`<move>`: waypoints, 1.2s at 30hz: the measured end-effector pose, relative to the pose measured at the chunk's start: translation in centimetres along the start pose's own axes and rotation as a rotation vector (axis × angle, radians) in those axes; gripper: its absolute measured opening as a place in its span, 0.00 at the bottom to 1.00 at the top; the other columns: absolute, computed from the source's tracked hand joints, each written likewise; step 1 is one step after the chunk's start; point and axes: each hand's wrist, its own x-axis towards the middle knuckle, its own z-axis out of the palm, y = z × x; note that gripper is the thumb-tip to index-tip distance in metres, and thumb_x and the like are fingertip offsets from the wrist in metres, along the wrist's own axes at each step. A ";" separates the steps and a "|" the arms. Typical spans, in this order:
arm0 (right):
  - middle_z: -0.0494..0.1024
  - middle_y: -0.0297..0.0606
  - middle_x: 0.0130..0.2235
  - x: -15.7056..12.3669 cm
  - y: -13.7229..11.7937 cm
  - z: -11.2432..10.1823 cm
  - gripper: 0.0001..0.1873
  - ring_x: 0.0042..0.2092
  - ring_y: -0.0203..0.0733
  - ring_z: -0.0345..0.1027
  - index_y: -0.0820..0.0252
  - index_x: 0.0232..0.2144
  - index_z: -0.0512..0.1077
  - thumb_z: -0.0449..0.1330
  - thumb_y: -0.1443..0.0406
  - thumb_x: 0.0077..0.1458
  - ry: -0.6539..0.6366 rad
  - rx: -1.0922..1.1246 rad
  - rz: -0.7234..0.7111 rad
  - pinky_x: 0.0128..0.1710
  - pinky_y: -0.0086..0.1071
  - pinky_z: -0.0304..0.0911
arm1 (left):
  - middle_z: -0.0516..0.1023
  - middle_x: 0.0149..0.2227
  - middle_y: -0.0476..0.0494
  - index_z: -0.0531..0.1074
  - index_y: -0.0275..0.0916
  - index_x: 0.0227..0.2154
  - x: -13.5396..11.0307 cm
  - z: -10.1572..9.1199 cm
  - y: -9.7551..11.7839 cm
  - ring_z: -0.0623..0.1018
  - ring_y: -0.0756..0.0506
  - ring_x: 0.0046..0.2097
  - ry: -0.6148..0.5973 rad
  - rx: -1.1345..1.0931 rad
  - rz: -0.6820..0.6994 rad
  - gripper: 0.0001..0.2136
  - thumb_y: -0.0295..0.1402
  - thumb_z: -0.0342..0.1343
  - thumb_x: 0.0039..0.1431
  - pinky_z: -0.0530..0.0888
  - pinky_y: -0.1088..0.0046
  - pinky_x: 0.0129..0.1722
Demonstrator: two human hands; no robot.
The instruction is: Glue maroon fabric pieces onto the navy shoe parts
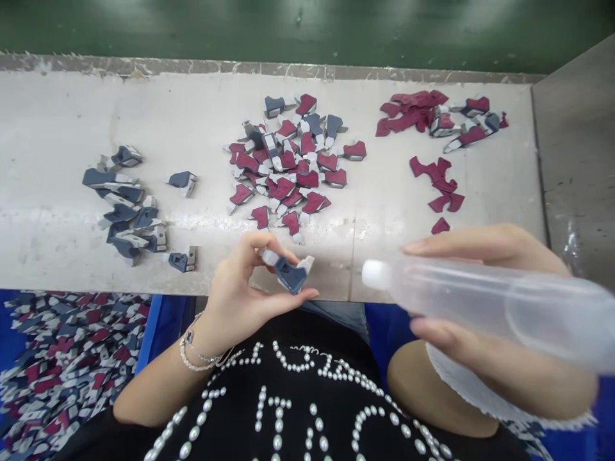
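My left hand (245, 282) pinches a small grey and dark-blue moulded plastic part (291, 274) between thumb and fingers, near the table's front edge. To its right, my right hand (485, 301) is wrapped round a translucent squeeze bottle (461, 294). The bottle lies nearly level, its white cap end (377, 274) pointing left toward the part, with a gap between them. Beyond my left hand is a pile of similar parts (288, 166), most topped with dark-red pieces. Loose dark-red pieces (439, 182) lie beyond my right hand.
Several blue-grey parts (125, 214) are grouped at the table's left. At the back right, a stack of dark-red pieces (413, 110) sits beside a few parts (471, 121). A blue bin (152, 330) full of parts stands below left. A metal panel (576, 128) borders the right side.
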 end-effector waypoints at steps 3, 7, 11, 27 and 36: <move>0.78 0.33 0.48 0.9 2.8 -0.1 0.25 0.43 0.46 0.77 0.43 0.51 0.72 0.72 0.64 0.52 0.004 0.248 0.018 0.41 0.39 0.74 | 0.77 0.35 0.50 0.65 0.43 0.39 0.2 -0.4 -0.6 0.79 0.48 0.35 -0.028 0.054 -0.032 0.24 0.34 0.75 0.45 0.78 0.75 0.32; 0.77 0.38 0.53 2.1 6.1 1.3 0.28 0.49 0.50 0.76 0.46 0.55 0.68 0.70 0.54 0.54 -0.121 0.399 0.038 0.47 0.43 0.74 | 0.76 0.32 0.51 0.69 0.44 0.36 0.1 -0.6 -1.5 0.77 0.49 0.29 -0.079 0.064 -0.123 0.18 0.37 0.73 0.48 0.77 0.75 0.26; 0.75 0.42 0.57 3.2 7.3 3.1 0.23 0.59 0.46 0.70 0.52 0.58 0.63 0.61 0.62 0.63 -0.047 0.281 0.068 0.57 0.40 0.68 | 0.77 0.32 0.50 0.71 0.45 0.38 0.2 -0.5 -2.4 0.79 0.48 0.25 -0.082 -0.024 -0.222 0.15 0.40 0.69 0.53 0.79 0.75 0.23; 0.81 0.47 0.40 1.9 11.5 -2.9 0.20 0.44 0.50 0.76 0.62 0.43 0.71 0.56 0.50 0.65 0.256 -0.232 0.539 0.49 0.47 0.70 | 0.79 0.36 0.46 0.74 0.46 0.40 -0.2 0.5 -2.6 0.82 0.43 0.39 -0.021 0.064 -0.094 0.10 0.40 0.65 0.58 0.84 0.67 0.37; 0.77 0.40 0.48 5.5 14.2 -1.5 0.13 0.46 0.44 0.74 0.61 0.46 0.73 0.61 0.59 0.65 0.360 -0.503 0.719 0.47 0.44 0.71 | 0.81 0.40 0.46 0.73 0.45 0.40 0.0 1.1 -1.7 0.83 0.43 0.41 -0.062 0.089 0.005 0.09 0.34 0.65 0.59 0.83 0.63 0.42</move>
